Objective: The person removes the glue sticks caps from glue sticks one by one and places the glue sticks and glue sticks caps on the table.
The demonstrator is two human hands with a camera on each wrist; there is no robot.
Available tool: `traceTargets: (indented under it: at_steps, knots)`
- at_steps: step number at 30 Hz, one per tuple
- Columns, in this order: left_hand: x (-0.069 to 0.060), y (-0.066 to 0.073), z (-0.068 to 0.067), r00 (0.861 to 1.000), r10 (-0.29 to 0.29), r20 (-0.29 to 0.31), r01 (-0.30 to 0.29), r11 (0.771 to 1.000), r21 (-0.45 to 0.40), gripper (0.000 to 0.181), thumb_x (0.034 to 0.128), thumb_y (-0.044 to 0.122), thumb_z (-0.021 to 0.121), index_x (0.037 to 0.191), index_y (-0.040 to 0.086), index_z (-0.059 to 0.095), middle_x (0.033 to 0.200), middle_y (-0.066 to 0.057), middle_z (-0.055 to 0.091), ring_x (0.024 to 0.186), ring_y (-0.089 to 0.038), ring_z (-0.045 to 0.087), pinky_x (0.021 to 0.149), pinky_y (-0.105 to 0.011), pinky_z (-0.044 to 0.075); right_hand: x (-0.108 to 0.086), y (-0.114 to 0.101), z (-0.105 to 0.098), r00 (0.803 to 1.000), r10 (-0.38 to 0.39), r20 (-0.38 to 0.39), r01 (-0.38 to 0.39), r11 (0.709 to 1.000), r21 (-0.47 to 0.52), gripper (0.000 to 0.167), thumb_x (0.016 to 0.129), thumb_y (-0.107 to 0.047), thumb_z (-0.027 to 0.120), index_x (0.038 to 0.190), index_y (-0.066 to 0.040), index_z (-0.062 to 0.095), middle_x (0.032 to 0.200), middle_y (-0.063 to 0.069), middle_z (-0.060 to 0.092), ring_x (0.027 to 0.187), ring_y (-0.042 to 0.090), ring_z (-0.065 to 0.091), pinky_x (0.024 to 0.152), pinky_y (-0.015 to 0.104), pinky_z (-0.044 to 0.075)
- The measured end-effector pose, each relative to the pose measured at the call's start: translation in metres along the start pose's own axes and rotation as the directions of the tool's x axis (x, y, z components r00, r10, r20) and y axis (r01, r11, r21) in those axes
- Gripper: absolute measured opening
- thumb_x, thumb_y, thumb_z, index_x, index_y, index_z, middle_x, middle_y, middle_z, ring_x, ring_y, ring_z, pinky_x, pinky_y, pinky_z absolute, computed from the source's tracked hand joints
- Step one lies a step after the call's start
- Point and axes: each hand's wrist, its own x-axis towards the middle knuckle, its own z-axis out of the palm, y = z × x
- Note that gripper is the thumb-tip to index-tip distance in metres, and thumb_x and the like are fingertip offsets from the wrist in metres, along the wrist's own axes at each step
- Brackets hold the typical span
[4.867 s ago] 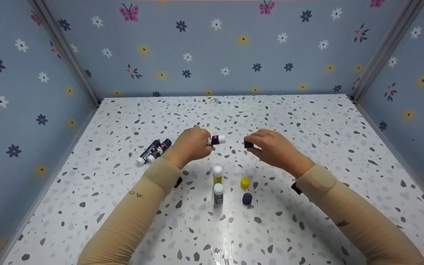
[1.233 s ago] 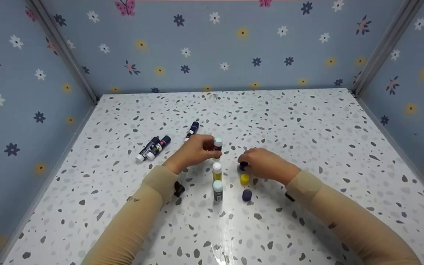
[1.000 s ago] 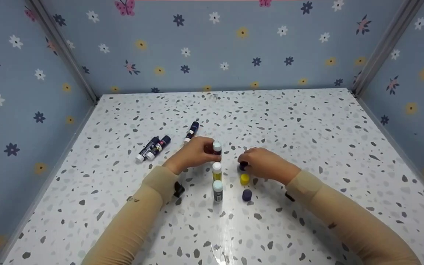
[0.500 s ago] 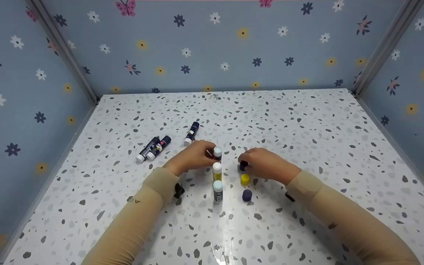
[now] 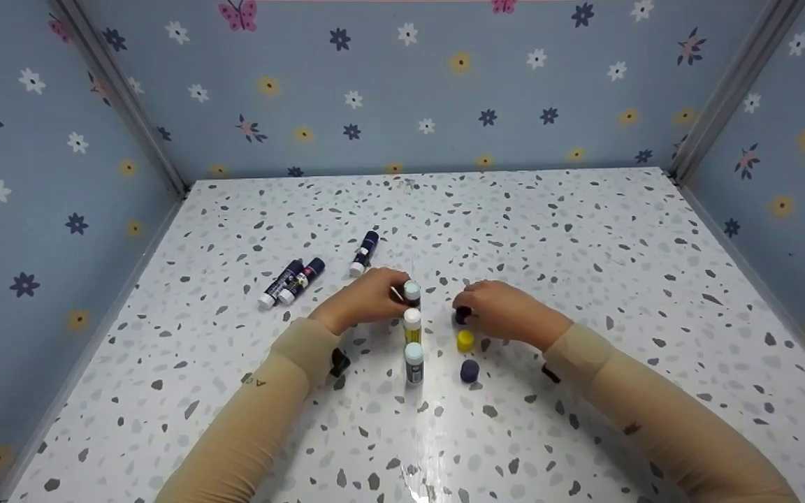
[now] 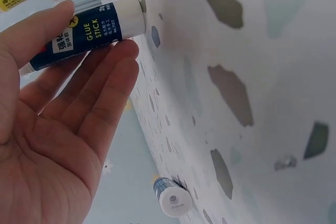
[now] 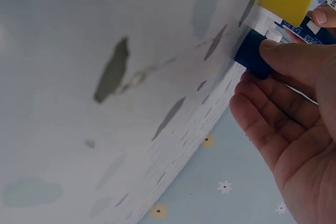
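Note:
My left hand (image 5: 367,300) pinches a navy glue stick (image 6: 86,31) between thumb and fingers. It stands upright, its white base against the table in the left wrist view and its pale top uncapped. My right hand (image 5: 507,311) holds a navy cap (image 7: 253,53) by its sides, down at the table. In front of the held stick, a yellow-labelled glue stick (image 5: 412,328) and a dark-labelled glue stick (image 5: 414,365) stand uncapped in line with it. To their right are a yellow cap (image 5: 465,341) and a dark purple cap (image 5: 469,371).
Two capped glue sticks (image 5: 292,281) lie side by side on the left of the speckled table (image 5: 549,433). Another glue stick (image 5: 365,253) lies beyond my left hand. Flower-patterned walls (image 5: 388,84) enclose the back and both sides.
From horizontal in my left hand, the glue stick has become upright and come nearer, behind the yellow one. My right hand lowered its cap to the table earlier; little moves in the last half second.

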Motion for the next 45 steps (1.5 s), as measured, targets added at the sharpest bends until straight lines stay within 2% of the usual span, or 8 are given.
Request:
traceTargets:
  at_steps: [6,11,14,18,22,27,36,45]
  knots:
    - [-0.001,0.002,-0.002,1.000,-0.003,0.022,0.003,1.000,0.002,0.016,0.0904,0.006,0.078,0.105,0.010,0.073,0.111,-0.012,0.077,0.100,-0.026,0.073,0.092,-0.040,0.061,-0.002,0.001,0.000,1.000,0.013,0.005,-0.013,1.000,-0.002,0.022,0.097,-0.015,0.081,0.119,-0.011,0.077,0.111,0.008,0.077,0.102,0.027,0.073,0.096,0.045,0.062]
    - [-0.003,0.006,-0.005,0.995,-0.095,0.013,0.094,0.995,0.044,0.023,0.0905,0.007,0.078,0.112,0.016,0.075,0.119,-0.007,0.074,0.104,-0.026,0.071,0.076,-0.041,0.063,-0.003,0.005,0.001,1.000,-0.016,-0.004,0.016,1.000,-0.011,0.017,0.096,-0.014,0.082,0.111,-0.011,0.076,0.101,0.005,0.075,0.092,0.022,0.070,0.087,0.042,0.062]
    - [-0.003,0.008,-0.008,0.990,-0.136,-0.022,0.138,0.985,0.104,0.028,0.0920,0.008,0.076,0.119,0.014,0.076,0.123,-0.008,0.074,0.109,-0.028,0.070,0.084,-0.046,0.063,-0.003,0.007,0.002,0.998,-0.052,-0.029,0.051,0.998,-0.022,0.008,0.096,-0.011,0.080,0.103,-0.011,0.075,0.093,0.004,0.072,0.083,0.020,0.064,0.079,0.041,0.059]
    - [0.001,0.009,-0.014,0.987,-0.128,-0.092,0.144,0.971,0.190,0.026,0.0948,0.011,0.074,0.120,0.004,0.074,0.121,-0.014,0.075,0.112,-0.031,0.070,0.105,-0.048,0.057,-0.004,0.009,0.002,0.994,-0.084,-0.062,0.082,0.996,-0.038,0.006,0.095,-0.009,0.078,0.096,-0.011,0.072,0.086,0.003,0.068,0.076,0.019,0.058,0.072,0.039,0.053]
    - [0.006,0.007,-0.020,0.974,-0.142,-0.179,0.178,0.962,0.206,0.025,0.0980,0.017,0.074,0.118,0.002,0.074,0.116,-0.014,0.074,0.107,-0.031,0.069,0.102,-0.048,0.057,-0.006,0.009,-0.001,0.996,-0.069,-0.051,0.068,0.997,-0.029,0.020,0.096,-0.011,0.078,0.116,-0.008,0.076,0.095,0.006,0.075,0.082,0.021,0.066,0.078,0.041,0.059]
    - [0.012,0.003,-0.026,0.953,-0.145,-0.266,0.204,0.956,0.212,0.026,0.1018,0.020,0.070,0.119,0.001,0.073,0.114,-0.016,0.074,0.101,-0.030,0.067,0.095,-0.048,0.058,-0.009,0.008,-0.006,0.999,-0.033,-0.020,0.033,0.999,-0.023,0.040,0.099,-0.013,0.077,0.138,-0.006,0.070,0.118,0.014,0.078,0.104,0.031,0.074,0.095,0.048,0.062]
    - [0.021,-0.006,-0.037,0.930,-0.169,-0.325,0.263,0.926,0.271,0.035,0.1025,0.018,0.068,0.131,-0.003,0.068,0.120,-0.020,0.072,0.108,-0.035,0.068,0.101,-0.052,0.057,-0.016,0.005,-0.020,0.999,0.020,-0.048,-0.023,0.997,-0.073,0.040,0.103,-0.016,0.074,0.142,-0.008,0.068,0.130,0.015,0.076,0.116,0.034,0.073,0.102,0.052,0.060]
    - [0.029,-0.017,-0.040,0.904,-0.172,-0.392,0.320,0.880,0.351,0.034,0.1011,0.013,0.067,0.127,-0.009,0.066,0.121,-0.027,0.070,0.113,-0.043,0.069,0.103,-0.056,0.057,-0.030,0.000,-0.028,0.986,-0.050,-0.158,0.032,0.993,-0.117,0.038,0.102,-0.016,0.076,0.139,-0.007,0.071,0.127,0.013,0.077,0.115,0.033,0.074,0.098,0.051,0.062]
